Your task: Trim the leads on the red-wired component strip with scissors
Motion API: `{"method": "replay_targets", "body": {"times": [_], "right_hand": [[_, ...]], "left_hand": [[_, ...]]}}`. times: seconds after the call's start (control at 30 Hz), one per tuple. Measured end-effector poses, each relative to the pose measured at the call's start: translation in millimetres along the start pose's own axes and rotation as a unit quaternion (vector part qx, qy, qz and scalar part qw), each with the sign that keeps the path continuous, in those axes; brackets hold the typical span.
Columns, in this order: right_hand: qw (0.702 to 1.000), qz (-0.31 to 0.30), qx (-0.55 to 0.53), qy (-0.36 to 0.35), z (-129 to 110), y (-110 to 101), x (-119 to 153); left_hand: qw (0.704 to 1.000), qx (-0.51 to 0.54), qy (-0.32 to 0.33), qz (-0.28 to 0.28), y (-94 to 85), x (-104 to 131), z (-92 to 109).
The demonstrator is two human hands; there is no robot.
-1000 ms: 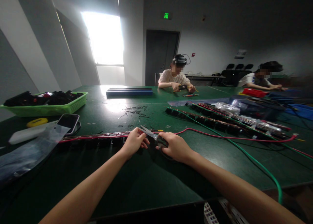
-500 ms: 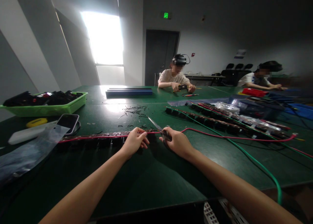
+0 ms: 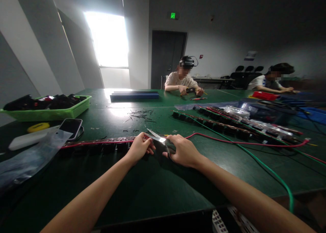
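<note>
A pair of scissors (image 3: 160,139) is in my right hand (image 3: 187,151), the fingers around its handles. Its blades are parted and point left, close to the fingertips of my left hand (image 3: 141,148). That hand is closed on the right end of a long wired strip (image 3: 102,143), made of black blocks with a red wire along its top. Exactly what the left fingertips pinch is hidden. Past my right hand the red wire (image 3: 216,138) runs on to the right over the green table.
Cut dark offcuts (image 3: 141,116) lie ahead. At the left are a green basket (image 3: 51,114), a phone (image 3: 70,128) and a plastic bag (image 3: 33,158). More wired strips (image 3: 216,124) and a green wire (image 3: 265,168) lie right. Two people (image 3: 181,80) work across the table.
The scissors have swung from pointing away to pointing left, and their blades have opened. They are now nearer my left fingertips. My left hand has stayed in place.
</note>
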State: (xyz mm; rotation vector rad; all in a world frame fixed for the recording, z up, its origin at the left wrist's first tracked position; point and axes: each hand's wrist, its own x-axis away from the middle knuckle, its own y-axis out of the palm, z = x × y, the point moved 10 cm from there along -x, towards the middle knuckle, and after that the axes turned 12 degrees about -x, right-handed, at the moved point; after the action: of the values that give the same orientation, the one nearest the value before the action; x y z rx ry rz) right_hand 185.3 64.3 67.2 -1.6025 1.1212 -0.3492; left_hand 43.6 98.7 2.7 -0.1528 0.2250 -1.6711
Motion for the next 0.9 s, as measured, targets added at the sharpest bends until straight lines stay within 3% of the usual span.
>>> {"method": "replay_targets", "body": {"times": [0.9], "right_hand": [[1.0, -0.021, -0.01, 0.006, 4, 11, 0]], "left_hand": [[1.0, -0.025, 0.005, -0.003, 0.3, 2, 5]]}}
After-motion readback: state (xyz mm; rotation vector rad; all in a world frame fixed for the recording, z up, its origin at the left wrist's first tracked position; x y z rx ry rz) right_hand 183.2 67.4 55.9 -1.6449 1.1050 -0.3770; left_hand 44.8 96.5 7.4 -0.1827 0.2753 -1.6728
